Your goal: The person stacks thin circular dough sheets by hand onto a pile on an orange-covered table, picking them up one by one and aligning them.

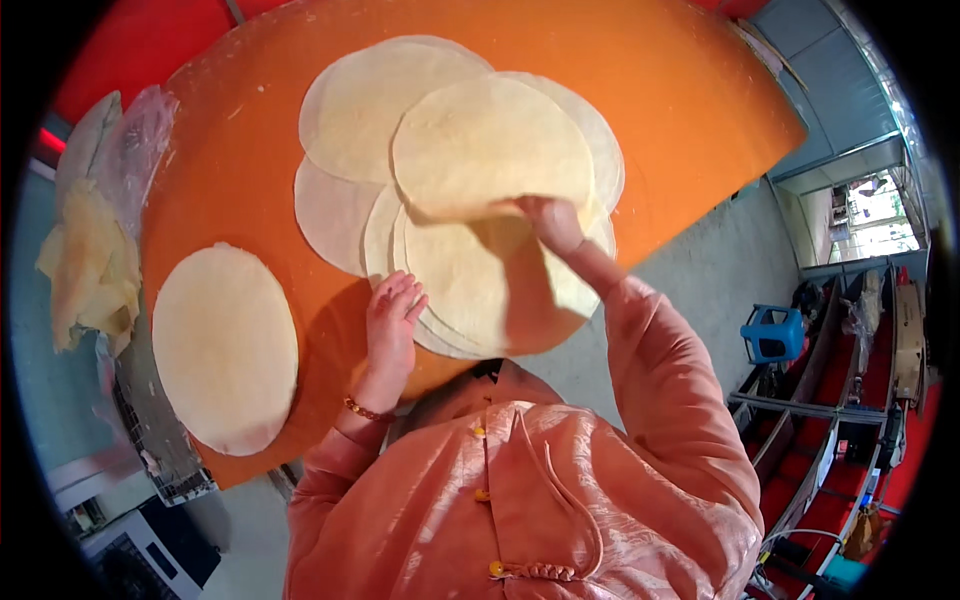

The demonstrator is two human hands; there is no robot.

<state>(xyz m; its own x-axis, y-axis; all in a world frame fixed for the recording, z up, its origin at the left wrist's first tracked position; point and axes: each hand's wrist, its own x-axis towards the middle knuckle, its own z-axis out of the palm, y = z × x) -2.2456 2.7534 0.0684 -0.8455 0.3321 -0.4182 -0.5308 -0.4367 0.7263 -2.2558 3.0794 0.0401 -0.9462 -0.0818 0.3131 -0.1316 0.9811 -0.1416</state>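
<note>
Large round sheets of thin rolled dough lie overlapping on an orange table top. My right hand, blurred, is closed on the near edge of the uppermost sheet and casts a shadow across the sheets below. My left hand rests at the left edge of the nearest stacked sheets, its fingers slightly apart and nothing gripped. A separate stack or single round of dough lies at the left end of the table.
Clear plastic film and a crumpled yellowish sheet hang at the table's left edge. On the right, a blue plastic stool stands on the grey floor beside red-lined shelving. A white and dark appliance is at the lower left.
</note>
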